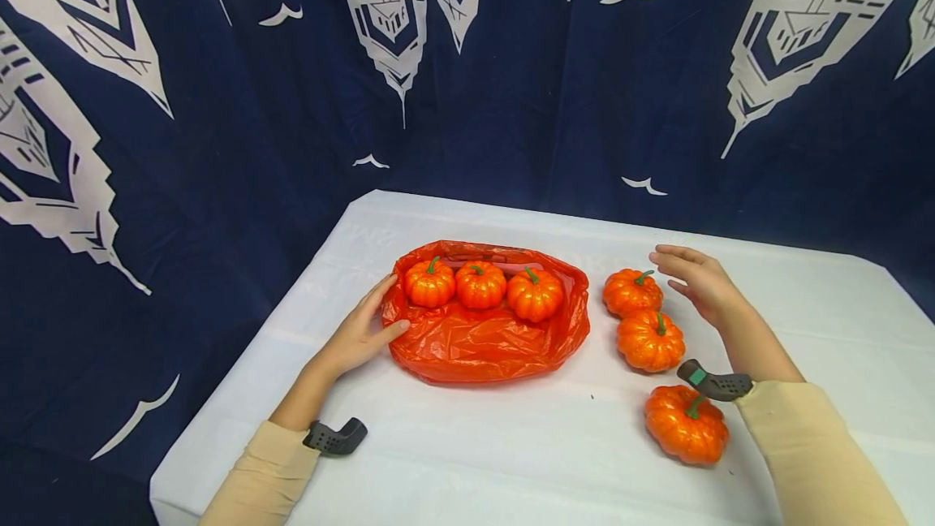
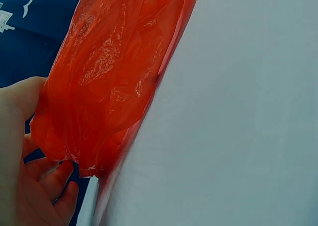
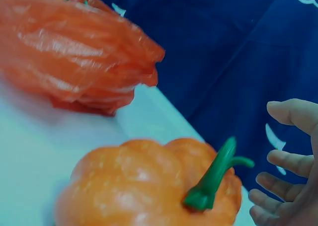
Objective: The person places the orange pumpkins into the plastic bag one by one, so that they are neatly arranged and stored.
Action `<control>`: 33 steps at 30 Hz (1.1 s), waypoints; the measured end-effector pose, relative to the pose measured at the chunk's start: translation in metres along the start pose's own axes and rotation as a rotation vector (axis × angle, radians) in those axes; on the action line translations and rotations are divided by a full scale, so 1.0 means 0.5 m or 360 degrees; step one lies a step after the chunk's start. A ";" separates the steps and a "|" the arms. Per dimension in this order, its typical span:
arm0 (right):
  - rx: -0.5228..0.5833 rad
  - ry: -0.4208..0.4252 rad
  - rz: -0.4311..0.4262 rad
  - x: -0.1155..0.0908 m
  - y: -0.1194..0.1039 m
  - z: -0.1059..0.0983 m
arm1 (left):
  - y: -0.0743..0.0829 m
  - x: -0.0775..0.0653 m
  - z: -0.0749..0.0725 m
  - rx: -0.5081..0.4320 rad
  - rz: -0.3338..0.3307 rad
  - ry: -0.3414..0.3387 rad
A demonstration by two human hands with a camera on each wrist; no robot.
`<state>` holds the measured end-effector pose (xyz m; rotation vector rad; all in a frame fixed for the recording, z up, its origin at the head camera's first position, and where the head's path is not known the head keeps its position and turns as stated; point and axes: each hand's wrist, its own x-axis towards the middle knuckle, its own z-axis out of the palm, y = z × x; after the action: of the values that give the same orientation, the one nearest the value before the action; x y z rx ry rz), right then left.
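Note:
An orange-red plastic bag (image 1: pixel 475 351) lies with its mouth wide and its rim rolled out. Inside it, three small shiny orange pumpkins with green stems stand in a row: left (image 1: pixel 430 282), middle (image 1: pixel 480 286) and right (image 1: pixel 536 295). My left hand (image 1: pixel 361 331) rests against the bag's left side, thumb and fingers spread apart; the left wrist view shows loose fingers (image 2: pixel 58 184) beside the plastic. To the right of the bag, my right hand (image 1: pixel 697 282) hovers with parted fingers beside the farthest loose pumpkin (image 1: pixel 630 293), holding nothing.
Two more pumpkins lie nearer on the right: one (image 1: pixel 650 341) close to the farthest, another (image 1: pixel 687 426) by the right forearm. White cloth covers the table (image 1: pixel 497 453). Behind hangs a navy curtain (image 1: pixel 555 104) with white building prints.

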<state>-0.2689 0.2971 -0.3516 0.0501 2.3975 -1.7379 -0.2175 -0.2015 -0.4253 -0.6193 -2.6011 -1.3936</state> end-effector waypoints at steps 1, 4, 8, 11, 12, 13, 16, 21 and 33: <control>-0.0014 -0.0013 0.0007 0.001 0.004 0.000 | -0.003 0.001 0.000 0.0000 0.0003 -0.0004; -0.0037 -0.0048 0.0028 0.005 0.017 0.002 | -0.009 0.000 -0.001 -0.0012 0.0017 -0.0010; -0.0029 -0.0080 0.0065 0.007 0.029 0.007 | -0.009 0.000 -0.001 -0.0013 0.0020 -0.0012; -0.0042 -0.0101 0.0088 0.006 0.035 0.010 | -0.008 -0.001 -0.001 -0.0008 0.0008 -0.0015; -0.0046 -0.0111 0.0093 0.005 0.037 0.011 | -0.007 -0.001 -0.001 -0.0006 0.0003 -0.0016; -0.0054 -0.0122 0.0098 0.005 0.039 0.012 | -0.007 -0.002 -0.001 -0.0005 -0.0002 -0.0018; -0.0067 -0.0145 0.0118 0.005 0.043 0.016 | -0.006 -0.003 -0.001 0.0001 -0.0011 -0.0015; -0.0092 -0.0153 0.0132 0.005 0.046 0.020 | -0.007 -0.002 -0.001 -0.0005 0.0001 -0.0010; -0.0233 -0.0194 0.0160 0.011 0.060 0.017 | 0.025 -0.005 -0.005 -0.0021 -0.0016 -0.0007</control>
<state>-0.2694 0.2980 -0.3834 0.0429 2.3824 -1.4746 -0.2102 -0.1980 -0.4151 -0.6124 -2.6043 -1.4152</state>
